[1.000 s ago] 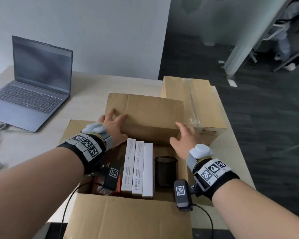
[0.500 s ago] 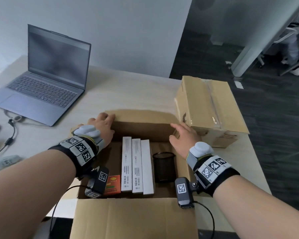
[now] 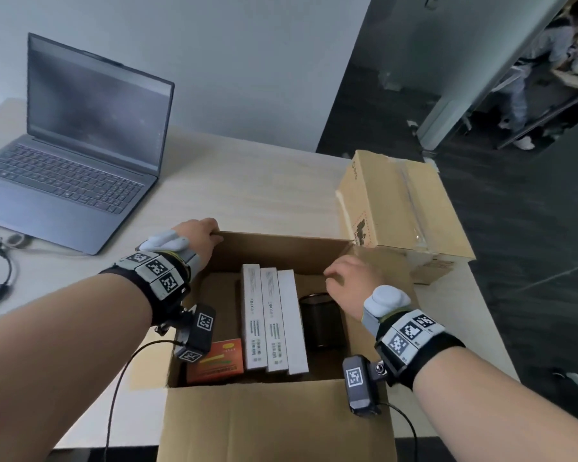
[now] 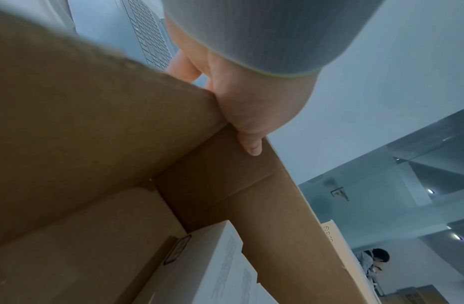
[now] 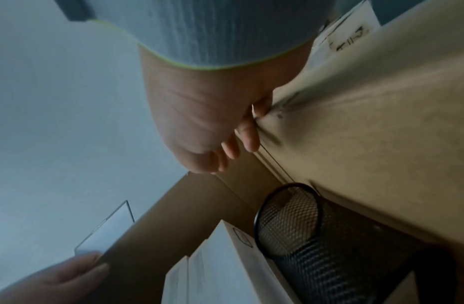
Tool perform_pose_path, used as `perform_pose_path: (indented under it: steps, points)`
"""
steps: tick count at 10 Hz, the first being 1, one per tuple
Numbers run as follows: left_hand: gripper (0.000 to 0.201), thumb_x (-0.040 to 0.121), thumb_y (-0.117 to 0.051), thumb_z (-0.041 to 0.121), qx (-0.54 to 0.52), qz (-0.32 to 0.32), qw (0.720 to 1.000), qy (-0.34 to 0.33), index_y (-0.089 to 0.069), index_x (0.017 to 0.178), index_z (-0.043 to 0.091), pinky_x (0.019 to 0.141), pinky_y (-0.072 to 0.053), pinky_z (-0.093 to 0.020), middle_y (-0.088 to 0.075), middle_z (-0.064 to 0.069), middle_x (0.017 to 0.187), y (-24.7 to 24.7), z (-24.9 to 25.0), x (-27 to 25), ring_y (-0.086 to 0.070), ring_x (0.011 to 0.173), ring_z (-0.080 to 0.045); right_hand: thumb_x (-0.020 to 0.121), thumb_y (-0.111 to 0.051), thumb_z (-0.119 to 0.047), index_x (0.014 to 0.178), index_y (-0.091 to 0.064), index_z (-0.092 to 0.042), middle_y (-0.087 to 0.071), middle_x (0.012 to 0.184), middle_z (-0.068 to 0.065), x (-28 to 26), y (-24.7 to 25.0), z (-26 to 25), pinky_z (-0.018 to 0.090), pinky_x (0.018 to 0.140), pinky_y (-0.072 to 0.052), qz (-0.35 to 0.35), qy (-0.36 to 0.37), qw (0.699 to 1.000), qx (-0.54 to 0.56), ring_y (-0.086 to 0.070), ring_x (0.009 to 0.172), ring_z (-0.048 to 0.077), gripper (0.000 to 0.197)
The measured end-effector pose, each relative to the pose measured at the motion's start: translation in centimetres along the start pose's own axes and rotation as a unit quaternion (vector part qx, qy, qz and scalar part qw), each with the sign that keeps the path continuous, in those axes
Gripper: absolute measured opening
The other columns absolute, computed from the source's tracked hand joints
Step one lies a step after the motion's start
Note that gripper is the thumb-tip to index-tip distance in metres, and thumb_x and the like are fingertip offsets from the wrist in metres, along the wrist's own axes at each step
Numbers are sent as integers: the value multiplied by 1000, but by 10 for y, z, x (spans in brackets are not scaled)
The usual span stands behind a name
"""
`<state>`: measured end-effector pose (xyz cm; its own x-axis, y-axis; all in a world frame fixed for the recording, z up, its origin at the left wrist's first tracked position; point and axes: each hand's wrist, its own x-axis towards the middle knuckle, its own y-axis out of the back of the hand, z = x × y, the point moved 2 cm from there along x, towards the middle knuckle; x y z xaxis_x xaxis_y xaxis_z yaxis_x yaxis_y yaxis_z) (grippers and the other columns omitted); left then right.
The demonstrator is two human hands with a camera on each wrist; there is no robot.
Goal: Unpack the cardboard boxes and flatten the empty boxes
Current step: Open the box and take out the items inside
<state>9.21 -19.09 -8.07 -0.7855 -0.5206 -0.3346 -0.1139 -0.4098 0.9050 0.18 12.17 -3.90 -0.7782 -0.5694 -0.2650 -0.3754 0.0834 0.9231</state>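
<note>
An open cardboard box (image 3: 281,421) stands in front of me. Inside are three slim white boxes (image 3: 271,315), a black mesh cup (image 3: 321,318) and an orange pack (image 3: 219,361). My left hand (image 3: 197,238) grips the far left corner of the rim, with the thumb (image 4: 251,146) on the inner wall (image 4: 251,205) and the fingers outside. My right hand (image 3: 351,278) hovers by the far right corner. Its curled fingers (image 5: 249,139) hold the edge of the right flap (image 5: 368,133), just above the mesh cup (image 5: 303,226). A second, taped box (image 3: 404,208) sits behind on the right.
An open laptop (image 3: 80,138) stands at the back left of the pale table (image 3: 247,188), with a cable (image 3: 0,288) trailing by the left edge. The table ends just right of the boxes, over dark floor. A person sits far off at the right.
The far flap, upright a second ago, has been pushed down outward. My right hand has left it and moved back to the right flap. My left hand stays on the far left corner.
</note>
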Motion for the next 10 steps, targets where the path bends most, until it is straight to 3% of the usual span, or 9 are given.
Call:
perform_pose_path:
  steps: [1,2,3,4,5,6,8,9,10]
  points:
    - [15,98,-55,39,-8,14,1000,-7,-56,108,28,92,-49,-43,-60,-3,121,11,12,-7,-58,105,-30,102,-36,-30,137,-56,-28,-49,146,-7,10,3,-14,43,110,-31,-110,-20,986,-124,-51,130,22,41]
    - [20,93,-54,40,14,126,989,-71,-55,113,38,98,-39,-44,-52,8,131,28,39,-37,-48,123,-25,102,-38,-23,139,-56,-22,-52,144,0,18,1,-30,41,106,-42,-165,-9,969,-184,-55,125,29,41]
    - [23,92,-52,40,-34,100,984,-141,-59,113,35,96,-45,-40,-56,6,122,27,74,-68,-53,115,-22,100,-42,-21,142,-53,-20,-54,143,4,20,-10,-36,38,99,-50,-170,18,971,-164,-59,121,30,43]
    - [32,89,-59,44,-86,-41,991,-98,-61,119,32,96,-50,-41,-58,2,123,-8,86,-77,-58,111,-23,99,-48,-21,152,-40,-21,-50,149,7,22,-18,-31,38,103,-48,-229,-25,964,-131,-54,129,31,54]
    - [60,85,-59,51,-61,-89,994,-14,-48,142,35,105,-45,-42,-46,-1,147,-38,90,-71,-51,126,-29,97,-54,-18,151,-42,-18,-49,150,8,22,-20,-25,35,102,-47,-226,-37,967,-109,-53,130,30,55]
    - [72,88,-63,44,-93,-102,989,47,-36,153,29,108,-41,-42,-25,-7,161,-56,100,-63,-41,138,-31,95,-56,-20,131,-61,-14,-63,131,10,13,-22,-20,33,94,-48,-173,-3,982,-72,-60,119,29,37]
    - [92,74,-65,67,-58,-119,986,101,-31,154,36,100,-51,-43,-8,-9,161,-79,127,-58,-48,130,-36,91,-56,-19,99,-68,-18,-68,103,2,-15,8,-11,29,72,-50,-173,46,982,-51,-65,91,26,15]
    - [95,69,-63,79,-31,-106,988,107,-38,146,30,100,-45,-42,-18,-9,152,-83,139,-61,-48,127,-34,84,-60,-23,77,-59,-21,-60,80,0,-31,45,10,36,68,-49,-40,45,994,92,-59,76,26,8]
    - [97,63,-67,80,-9,-107,987,115,-40,140,27,83,-44,-38,-26,-8,144,-84,145,-62,-53,117,-32,85,-62,-23,72,-57,-23,-61,68,1,-43,68,49,31,57,-43,88,8,969,229,-59,60,20,14]
